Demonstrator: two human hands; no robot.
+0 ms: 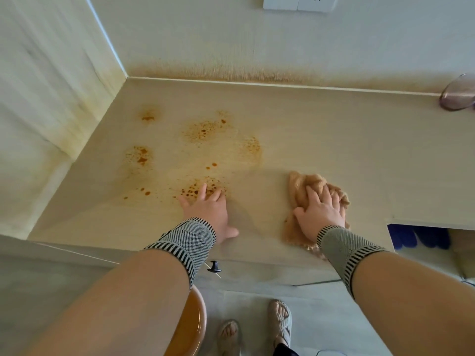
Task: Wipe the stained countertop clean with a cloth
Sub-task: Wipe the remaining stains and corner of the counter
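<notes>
- Right hand (321, 214): fingers flat, pressing the tan cloth (303, 186) onto the countertop (347, 140).
- Left hand (208, 211): fingers spread, holding nothing, fingertips at the orange stains (200, 132).

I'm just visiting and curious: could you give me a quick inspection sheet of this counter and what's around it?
Surface: pale countertop, orange-brown stains spread across its left half, still unwiped.
Job's things: tan cloth, crumpled, right of the stains.
Clutter: pinkish clear object at the far right by the wall; too cut off to identify.
Grippers: left hand flat on the counter, fingertips at the nearest stain; right hand pressing on the cloth.
Cables: nothing seen.
Surroundings: wall sockets above; brown staining along the wall base; dark knob on the cabinet front; orange stool; sandalled feet below.
</notes>
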